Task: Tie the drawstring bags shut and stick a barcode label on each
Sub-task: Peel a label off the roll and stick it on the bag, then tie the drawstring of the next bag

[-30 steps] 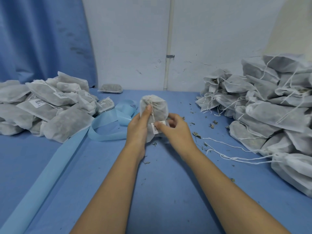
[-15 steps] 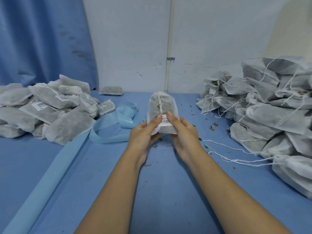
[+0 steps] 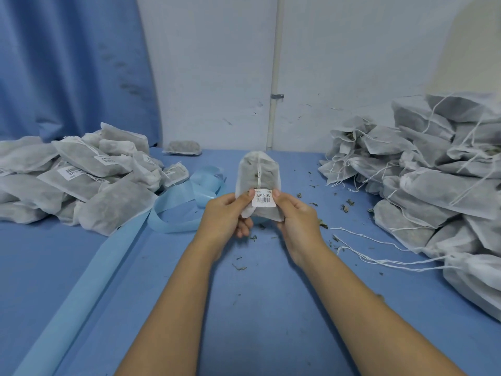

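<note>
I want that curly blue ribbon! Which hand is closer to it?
Left. The left hand grips the bag just right of the blue ribbon, close to its loop. The right hand grips the bag's other edge, farther from the ribbon.

A person's left hand (image 3: 225, 213) and right hand (image 3: 296, 217) are bare, as are both forearms (image 3: 173, 308) down to the frame's lower edge; the thumbnails (image 3: 251, 193) are short and plain.

Held upright above mid-bench: white non-woven drawstring bag (image 3: 259, 177) of dark herbs, pinched by left hand (image 3: 225, 215) and right hand (image 3: 296, 217). Thumbs flanking white rectangular barcode label (image 3: 263, 198). Labelled grey bags (image 3: 81, 175) heaped at left edge; loose-stringed bags (image 3: 433, 169) at right edge.
</note>
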A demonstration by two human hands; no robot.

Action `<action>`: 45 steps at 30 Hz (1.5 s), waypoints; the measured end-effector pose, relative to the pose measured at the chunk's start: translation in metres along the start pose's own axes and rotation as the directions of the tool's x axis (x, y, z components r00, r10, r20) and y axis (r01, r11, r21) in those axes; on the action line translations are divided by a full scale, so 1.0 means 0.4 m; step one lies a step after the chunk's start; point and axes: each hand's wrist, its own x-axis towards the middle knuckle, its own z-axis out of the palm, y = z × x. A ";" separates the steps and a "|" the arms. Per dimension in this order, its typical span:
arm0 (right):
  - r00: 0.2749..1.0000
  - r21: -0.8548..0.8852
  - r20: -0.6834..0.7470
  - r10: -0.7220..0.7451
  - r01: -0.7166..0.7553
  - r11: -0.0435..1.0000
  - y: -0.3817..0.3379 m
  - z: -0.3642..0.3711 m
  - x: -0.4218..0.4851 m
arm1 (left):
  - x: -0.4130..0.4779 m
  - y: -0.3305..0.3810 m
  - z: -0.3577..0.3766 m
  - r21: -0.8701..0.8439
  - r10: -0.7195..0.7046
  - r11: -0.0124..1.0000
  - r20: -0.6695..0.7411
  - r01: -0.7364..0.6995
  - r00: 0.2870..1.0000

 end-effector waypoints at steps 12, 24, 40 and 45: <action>0.994 -0.013 0.009 0.107 -0.106 0.994 0.026 -0.001 0.006 | 0.015 0.025 -0.034 -0.513 0.087 0.851 -0.076 -0.114 0.993; 0.969 0.020 -0.241 0.057 -0.054 0.998 -0.046 -0.071 0.130 | 0.033 0.086 0.164 -0.341 0.022 0.940 0.060 0.000 0.998; 0.845 -0.214 -0.531 0.062 -0.204 0.955 -0.064 -0.241 0.419 | 0.199 0.084 0.309 -0.272 0.016 0.962 0.088 0.008 0.996; 0.841 0.095 -0.534 0.085 -0.040 0.995 -0.066 -0.206 0.355 | 0.176 0.085 0.288 -0.255 0.010 0.967 0.052 0.004 0.999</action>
